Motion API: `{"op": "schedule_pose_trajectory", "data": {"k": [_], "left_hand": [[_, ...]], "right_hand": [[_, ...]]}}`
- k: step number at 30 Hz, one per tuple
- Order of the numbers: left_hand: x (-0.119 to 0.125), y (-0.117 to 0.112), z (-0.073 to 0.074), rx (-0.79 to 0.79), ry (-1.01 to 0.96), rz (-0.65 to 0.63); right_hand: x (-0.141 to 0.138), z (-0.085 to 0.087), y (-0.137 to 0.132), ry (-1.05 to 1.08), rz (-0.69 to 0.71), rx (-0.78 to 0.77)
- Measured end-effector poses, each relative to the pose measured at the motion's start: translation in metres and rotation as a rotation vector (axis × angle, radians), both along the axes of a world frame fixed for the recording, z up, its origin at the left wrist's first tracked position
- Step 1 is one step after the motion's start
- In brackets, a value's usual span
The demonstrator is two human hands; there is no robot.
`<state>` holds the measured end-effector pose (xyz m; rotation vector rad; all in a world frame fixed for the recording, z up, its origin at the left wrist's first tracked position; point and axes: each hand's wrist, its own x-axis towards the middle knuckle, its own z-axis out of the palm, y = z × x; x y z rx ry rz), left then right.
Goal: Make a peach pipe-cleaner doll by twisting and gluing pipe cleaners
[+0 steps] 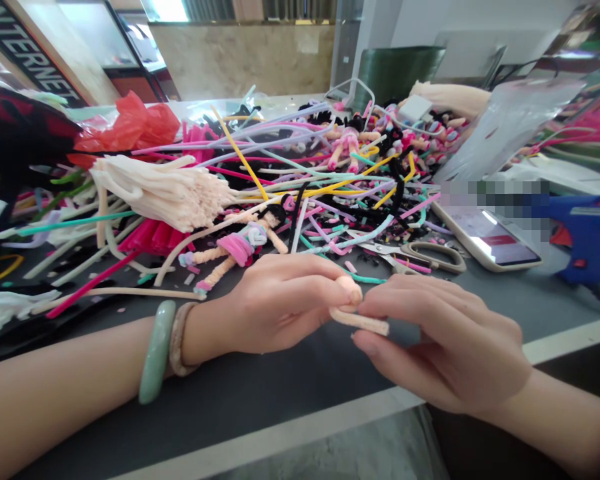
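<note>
My left hand (280, 303) and my right hand (445, 340) meet over the dark table (260, 393), both pinched on a short peach pipe cleaner piece (357, 319). Its end is rolled into a small ball at my left fingertips. A green bangle (156, 350) and a beige band sit on my left wrist. Just beyond my left hand lies a small pipe cleaner doll (237, 250) with a pink skirt and black hair.
A big heap of coloured pipe cleaners (300, 173) covers the far table, with a cream bundle (165, 190) at left. Scissors (425, 257), a phone (490, 240) and a blue glue gun (585, 237) lie at right. More dolls (350, 143) sit further back.
</note>
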<state>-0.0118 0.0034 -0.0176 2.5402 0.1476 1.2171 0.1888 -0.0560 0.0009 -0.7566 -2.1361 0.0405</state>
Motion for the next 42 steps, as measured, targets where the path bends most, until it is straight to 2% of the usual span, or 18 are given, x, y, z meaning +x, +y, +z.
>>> {"op": "schedule_pose_trajectory", "data": {"k": [11, 15, 25, 33, 42], "left_hand": [[0.0016, 0.0004, -0.0001, -0.036, -0.013, 0.006], [0.0026, -0.0012, 0.0007, -0.035, -0.021, 0.013], [0.0026, -0.0023, 0.0044, 0.04, 0.019, 0.06], [0.0019, -0.0021, 0.0044, 0.042, 0.017, 0.065], [0.0006, -0.0013, 0.0047, 0.072, 0.061, 0.089]], "right_hand": [[-0.0006, -0.0003, -0.0004, -0.056, 0.032, 0.026], [-0.001, -0.0021, -0.0014, -0.015, 0.021, 0.028], [-0.0006, -0.0007, -0.0026, 0.022, 0.052, -0.137], [0.001, -0.0015, -0.0011, 0.114, 0.082, -0.222], [-0.0009, -0.0083, -0.0018, 0.012, 0.004, -0.076]]}}
